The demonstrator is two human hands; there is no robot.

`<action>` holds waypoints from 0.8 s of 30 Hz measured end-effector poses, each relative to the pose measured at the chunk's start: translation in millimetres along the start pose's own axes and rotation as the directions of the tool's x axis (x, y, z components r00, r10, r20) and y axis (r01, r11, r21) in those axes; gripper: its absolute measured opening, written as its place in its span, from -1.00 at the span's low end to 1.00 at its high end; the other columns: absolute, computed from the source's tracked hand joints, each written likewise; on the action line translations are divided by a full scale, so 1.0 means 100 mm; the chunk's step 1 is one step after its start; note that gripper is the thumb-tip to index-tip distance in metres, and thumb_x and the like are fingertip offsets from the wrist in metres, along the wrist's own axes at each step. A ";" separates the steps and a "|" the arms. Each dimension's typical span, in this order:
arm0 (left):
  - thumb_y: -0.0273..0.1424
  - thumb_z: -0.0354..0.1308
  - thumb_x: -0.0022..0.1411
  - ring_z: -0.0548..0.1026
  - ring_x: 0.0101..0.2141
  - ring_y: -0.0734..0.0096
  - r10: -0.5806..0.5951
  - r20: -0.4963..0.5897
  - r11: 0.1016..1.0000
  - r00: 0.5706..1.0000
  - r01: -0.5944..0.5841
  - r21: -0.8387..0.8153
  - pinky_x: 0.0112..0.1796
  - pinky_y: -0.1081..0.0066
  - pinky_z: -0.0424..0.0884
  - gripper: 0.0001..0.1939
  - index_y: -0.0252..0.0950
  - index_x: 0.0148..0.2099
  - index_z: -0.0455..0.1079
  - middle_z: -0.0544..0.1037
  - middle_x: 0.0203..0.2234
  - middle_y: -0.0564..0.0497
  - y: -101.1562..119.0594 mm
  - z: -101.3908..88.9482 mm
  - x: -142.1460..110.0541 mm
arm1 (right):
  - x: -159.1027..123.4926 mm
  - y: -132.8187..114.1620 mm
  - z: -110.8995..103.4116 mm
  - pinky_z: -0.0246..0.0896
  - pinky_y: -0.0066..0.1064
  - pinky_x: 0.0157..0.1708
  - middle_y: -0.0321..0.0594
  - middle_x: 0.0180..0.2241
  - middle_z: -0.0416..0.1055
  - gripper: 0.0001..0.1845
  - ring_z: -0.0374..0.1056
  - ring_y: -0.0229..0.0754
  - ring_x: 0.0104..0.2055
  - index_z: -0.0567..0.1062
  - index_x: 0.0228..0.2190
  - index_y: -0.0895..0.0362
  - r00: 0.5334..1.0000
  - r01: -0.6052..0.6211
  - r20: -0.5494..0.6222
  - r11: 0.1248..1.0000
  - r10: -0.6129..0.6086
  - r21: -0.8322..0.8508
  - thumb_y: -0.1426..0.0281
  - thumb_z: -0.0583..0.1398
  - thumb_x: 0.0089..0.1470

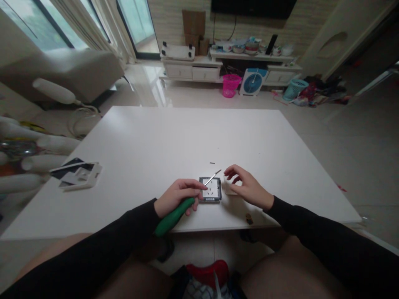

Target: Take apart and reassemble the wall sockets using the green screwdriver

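My left hand [177, 197] is closed around the green handle of a screwdriver [174, 216], whose thin metal shaft slants up and right over a small square socket panel [211, 190] with a dark frame and white centre. The panel lies flat near the front edge of the white table [174, 137]. My right hand [246, 186] rests beside the panel with its fingers curled on a white plate [230, 190]. A small dark screw [212, 162] lies on the table just beyond the panel.
Flat white and dark parts [77, 173] lie at the table's left. A small brown object [248, 218] sits at the front edge. Beyond the table are a sofa [68, 70], a pink basket [230, 85], a fan [252, 82] and a low cabinet [199, 70].
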State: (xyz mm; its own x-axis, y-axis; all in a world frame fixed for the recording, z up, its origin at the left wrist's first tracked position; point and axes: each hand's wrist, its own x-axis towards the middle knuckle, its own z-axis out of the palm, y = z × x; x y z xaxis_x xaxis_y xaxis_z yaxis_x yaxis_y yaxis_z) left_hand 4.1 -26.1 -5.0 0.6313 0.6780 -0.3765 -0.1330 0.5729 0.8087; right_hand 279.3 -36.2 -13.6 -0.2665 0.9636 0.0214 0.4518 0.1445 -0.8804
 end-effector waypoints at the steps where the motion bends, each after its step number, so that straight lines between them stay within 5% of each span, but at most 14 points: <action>1: -0.36 0.43 0.06 0.53 -0.60 0.43 0.003 -0.013 1.000 1.000 -0.003 -0.008 -0.70 0.54 0.40 -0.70 -0.40 -0.16 0.60 0.60 -0.45 -0.03 0.01 -0.01 0.00 | 0.00 0.02 0.00 0.40 -0.16 -0.14 -0.11 -0.11 0.44 -0.64 0.42 -0.04 -0.09 0.43 -0.13 0.08 0.999 0.031 0.022 0.996 -0.029 -0.088 0.51 0.19 -0.04; 7: -0.39 0.34 0.06 0.54 -0.60 0.40 -0.020 -0.048 1.000 0.999 0.019 -0.016 -0.70 0.51 0.41 -0.66 -0.44 -0.10 0.61 0.61 -0.44 -0.06 0.07 -0.02 -0.01 | -0.05 0.08 0.08 0.38 0.08 0.12 0.02 0.09 0.37 -0.32 0.37 0.16 0.13 0.32 0.07 0.06 0.965 0.214 0.221 0.914 -0.142 -0.346 0.37 0.44 -0.05; 13: -0.44 0.24 0.02 0.55 -0.59 0.37 0.011 -0.088 1.000 0.996 -0.012 -0.014 -0.69 0.49 0.43 -0.59 -0.47 -0.05 0.60 0.61 -0.42 -0.08 0.06 -0.03 -0.01 | -0.06 0.11 0.13 0.38 0.11 0.15 0.07 0.15 0.33 -0.18 0.34 0.19 0.17 0.28 0.14 0.06 0.957 0.250 0.238 0.894 -0.168 -0.373 0.29 0.52 -0.07; 18: -0.47 0.19 0.07 0.56 -0.55 0.40 0.008 -0.075 1.000 0.997 -0.007 0.014 -0.62 0.49 0.47 -0.56 -0.46 0.02 0.60 0.62 -0.39 -0.11 0.02 -0.06 0.00 | -0.06 0.05 0.14 0.39 0.06 0.09 0.04 0.07 0.37 -0.41 0.34 0.16 0.12 0.34 0.08 0.07 0.939 0.343 0.106 0.855 -0.328 -0.389 0.34 0.42 0.09; 24: -0.45 0.25 0.04 0.57 -0.60 0.34 -0.073 -0.041 0.997 0.996 0.072 -0.025 -0.67 0.48 0.42 -0.66 -0.43 -0.09 0.59 0.62 -0.44 -0.08 -0.06 0.03 0.00 | -0.11 -0.13 0.17 0.35 -0.02 -0.02 -0.05 -0.05 0.48 -0.73 0.34 0.08 0.01 0.43 0.01 0.03 0.823 0.510 0.054 0.692 -0.566 -0.511 0.39 0.27 0.28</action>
State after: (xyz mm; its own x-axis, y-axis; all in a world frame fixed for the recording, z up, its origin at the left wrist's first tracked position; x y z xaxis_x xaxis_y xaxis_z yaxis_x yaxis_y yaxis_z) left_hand 7.1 -30.6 -9.1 0.6076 0.6525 -0.4528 -0.1062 0.6317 0.7679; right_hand 262.3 -52.6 -10.5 -0.5207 0.6988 0.4903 0.6120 0.7060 -0.3564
